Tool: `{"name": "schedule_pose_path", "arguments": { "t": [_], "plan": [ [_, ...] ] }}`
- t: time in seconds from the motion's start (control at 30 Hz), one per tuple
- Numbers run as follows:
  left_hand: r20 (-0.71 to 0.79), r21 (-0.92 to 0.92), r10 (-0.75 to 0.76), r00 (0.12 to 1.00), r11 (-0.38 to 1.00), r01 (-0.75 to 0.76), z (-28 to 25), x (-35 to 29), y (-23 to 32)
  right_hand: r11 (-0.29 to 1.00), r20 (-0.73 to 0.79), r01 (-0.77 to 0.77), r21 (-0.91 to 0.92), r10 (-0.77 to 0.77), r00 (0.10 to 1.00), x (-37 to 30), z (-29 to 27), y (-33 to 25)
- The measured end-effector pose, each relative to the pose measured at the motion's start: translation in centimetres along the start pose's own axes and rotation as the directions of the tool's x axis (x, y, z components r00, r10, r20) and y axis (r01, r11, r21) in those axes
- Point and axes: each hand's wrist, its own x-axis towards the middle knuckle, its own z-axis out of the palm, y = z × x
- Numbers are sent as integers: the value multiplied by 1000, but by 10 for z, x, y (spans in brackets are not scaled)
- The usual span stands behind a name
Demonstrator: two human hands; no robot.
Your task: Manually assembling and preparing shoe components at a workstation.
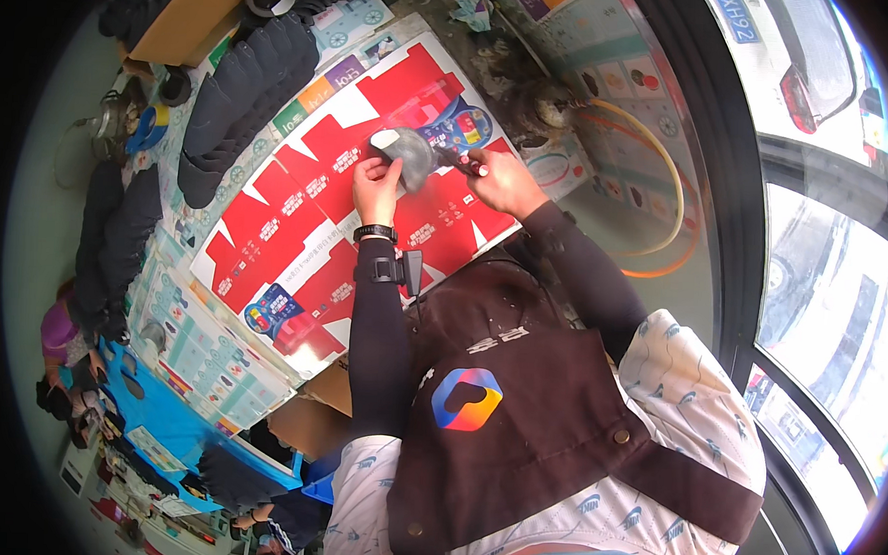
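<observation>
Above a red and white printed sheet [271, 188], my left hand [377, 189] pinches a grey, rounded, shell-like piece [416, 161] between thumb and fingers. A pale patch shows at the far-left edge of that piece. From the right, my right hand [506, 185] is closed around a slim dark tool [460, 161], whose tip points at the grey piece. The tip is blurred, and I cannot tell whether it touches. What kind of tool it is does not show clearly.
Rows of dark, curved padded pieces [245, 99] lie along the table's left side. A cardboard box [194, 19] stands at the far left, near a blue tape roll [151, 128]. Yellow and orange hoses [677, 188] loop at the right. Other people [65, 347] work at the lower left.
</observation>
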Motion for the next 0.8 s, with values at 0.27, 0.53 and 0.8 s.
{"name": "schedule_pose_path", "arguments": {
  "t": [0.27,0.53,0.8],
  "plan": [
    [-79,-90,-79,994,993,72,-30,16,-35,963,266,-29,269,-46,963,4,13,-22],
    [-1,4,-137,991,991,137,-35,14,-25,952,91,-20,306,-9,996,38,30,-27],
    [-22,-21,-150,988,988,150,-47,14,-31,957,104,63,282,-96,990,53,32,-25]
  ]
}}
